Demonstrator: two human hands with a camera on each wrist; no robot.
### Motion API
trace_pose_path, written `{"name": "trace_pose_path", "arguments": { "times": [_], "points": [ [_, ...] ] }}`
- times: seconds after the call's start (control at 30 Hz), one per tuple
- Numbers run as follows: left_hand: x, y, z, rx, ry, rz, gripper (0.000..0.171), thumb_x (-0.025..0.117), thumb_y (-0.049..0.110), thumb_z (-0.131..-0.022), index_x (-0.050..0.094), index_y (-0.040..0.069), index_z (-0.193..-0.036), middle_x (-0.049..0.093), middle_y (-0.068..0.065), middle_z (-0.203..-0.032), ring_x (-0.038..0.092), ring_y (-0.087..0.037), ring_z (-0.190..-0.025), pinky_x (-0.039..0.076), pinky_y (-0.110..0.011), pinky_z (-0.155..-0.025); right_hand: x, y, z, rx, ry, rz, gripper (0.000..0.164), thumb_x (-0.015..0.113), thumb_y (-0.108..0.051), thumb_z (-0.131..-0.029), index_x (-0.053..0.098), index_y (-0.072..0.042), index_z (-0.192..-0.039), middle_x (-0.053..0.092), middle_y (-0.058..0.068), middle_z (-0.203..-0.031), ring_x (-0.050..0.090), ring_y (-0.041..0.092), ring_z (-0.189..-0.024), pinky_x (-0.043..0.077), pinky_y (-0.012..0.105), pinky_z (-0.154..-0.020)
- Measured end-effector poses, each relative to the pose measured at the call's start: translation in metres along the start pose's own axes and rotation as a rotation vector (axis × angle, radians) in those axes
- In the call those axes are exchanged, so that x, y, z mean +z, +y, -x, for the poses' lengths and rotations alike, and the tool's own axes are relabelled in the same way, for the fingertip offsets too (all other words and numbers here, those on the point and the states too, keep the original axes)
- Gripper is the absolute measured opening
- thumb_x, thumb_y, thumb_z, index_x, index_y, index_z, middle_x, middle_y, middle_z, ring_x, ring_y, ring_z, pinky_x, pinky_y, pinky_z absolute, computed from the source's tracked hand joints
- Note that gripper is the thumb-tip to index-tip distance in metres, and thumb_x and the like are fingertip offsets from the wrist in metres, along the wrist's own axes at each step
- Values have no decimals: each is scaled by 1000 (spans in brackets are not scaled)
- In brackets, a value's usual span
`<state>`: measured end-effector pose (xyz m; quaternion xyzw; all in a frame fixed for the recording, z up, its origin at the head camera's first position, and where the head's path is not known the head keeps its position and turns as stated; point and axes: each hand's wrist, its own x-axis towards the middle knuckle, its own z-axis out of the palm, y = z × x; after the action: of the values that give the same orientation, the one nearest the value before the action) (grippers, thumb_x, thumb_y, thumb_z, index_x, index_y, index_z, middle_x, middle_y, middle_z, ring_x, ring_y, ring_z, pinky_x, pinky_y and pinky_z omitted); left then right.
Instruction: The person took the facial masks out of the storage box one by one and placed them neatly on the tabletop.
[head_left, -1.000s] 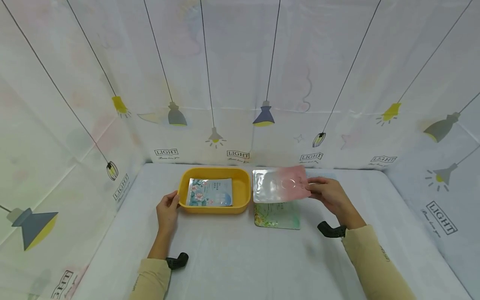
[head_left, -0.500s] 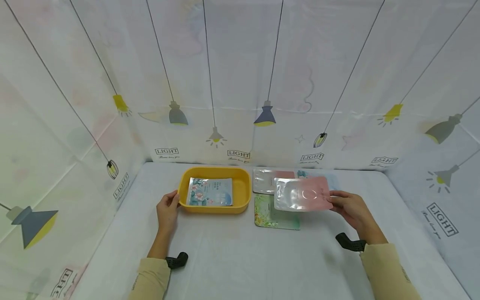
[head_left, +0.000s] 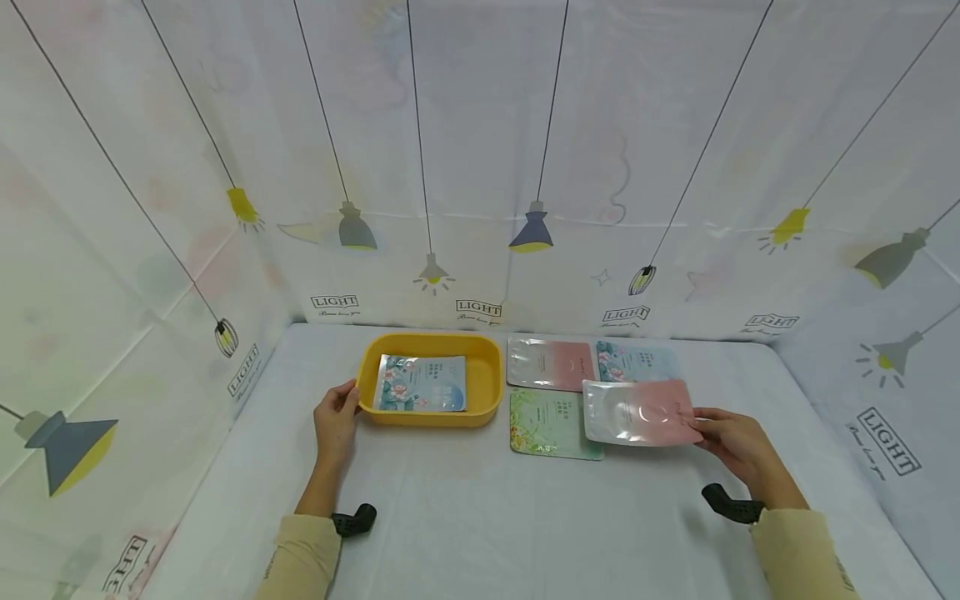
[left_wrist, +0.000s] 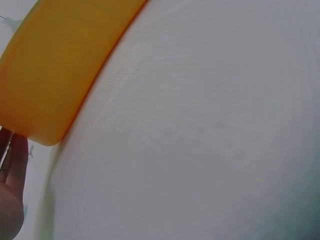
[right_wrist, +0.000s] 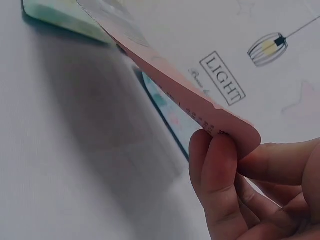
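My right hand [head_left: 738, 446] pinches the right edge of a pink and silver sheet mask packet [head_left: 637, 412]. Its pink corner [right_wrist: 242, 135] sits between thumb and fingertips in the right wrist view, and a shadow falls on the table below. This packet overlaps a green floral packet [head_left: 551, 425] on the table. At the left end of a yellow tray [head_left: 367, 375], my left hand [head_left: 334, 425] rests its fairly straight fingers against the wall. Those fingers [left_wrist: 17, 160] touch the tray's end in the left wrist view. A blue floral packet [head_left: 427, 383] lies inside the tray.
Behind the held packet, a second pink and silver packet [head_left: 551, 363] and another blue floral packet [head_left: 633, 360] lie side by side. A white cloth [head_left: 525, 517] covers the table. Lamp-printed curtains [head_left: 465, 150] hang at the back and sides.
My right hand has drawn the pink and silver packet rightward and toward me, uncovering the second pink packet and the blue one behind it. My left hand and the tray stay put.
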<state>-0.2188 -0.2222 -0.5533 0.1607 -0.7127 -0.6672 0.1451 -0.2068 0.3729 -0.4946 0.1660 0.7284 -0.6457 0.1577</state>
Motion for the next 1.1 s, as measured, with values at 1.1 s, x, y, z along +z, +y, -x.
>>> {"name": "trace_pose_path", "arguments": {
  "times": [1.1],
  "points": [
    [-1, 1, 3, 28, 1, -14, 33, 53, 19, -101, 57, -3, -126, 60, -19, -128, 58, -20, -108, 52, -6, -76, -36, 31, -20, 28, 145, 363, 54, 58, -23, -97, 46, 16, -132, 69, -6, -84, 65, 7, -74, 59, 25, -67]
  ]
}}
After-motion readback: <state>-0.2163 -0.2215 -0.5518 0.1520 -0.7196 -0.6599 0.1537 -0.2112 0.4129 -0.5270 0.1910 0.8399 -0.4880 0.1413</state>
